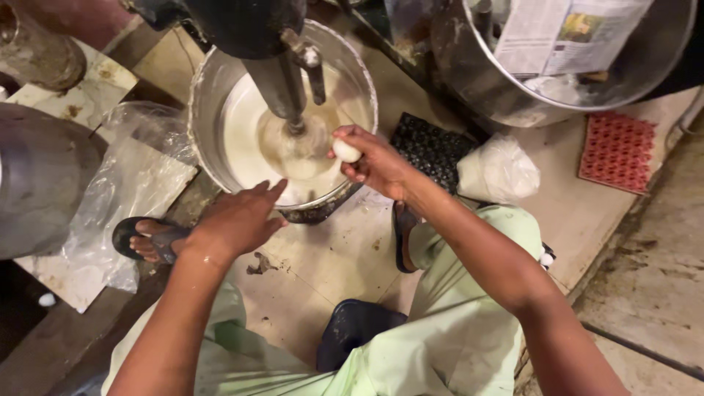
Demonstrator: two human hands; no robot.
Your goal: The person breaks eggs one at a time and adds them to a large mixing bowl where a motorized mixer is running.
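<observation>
A person crouches on a tiled floor (323, 257) before a steel mixing bowl (213, 88) of pale batter, where a dark mixer shaft (282, 81) plunges into the centre and blocks the middle. A larger steel pot (469, 81) holding newspaper stands close behind on the right, with a black egg tray (433, 147), a white bag (499, 170) and a red tray (617, 150) beside it. Clear plastic sheeting (125, 191) lies left. The right hand (378, 161), arm stretched forward, holds a white egg (346, 151) clamped in its fingers over the bowl's near rim. The left hand (238, 220) hovers just below the rim, fingers spread and holding nothing.
</observation>
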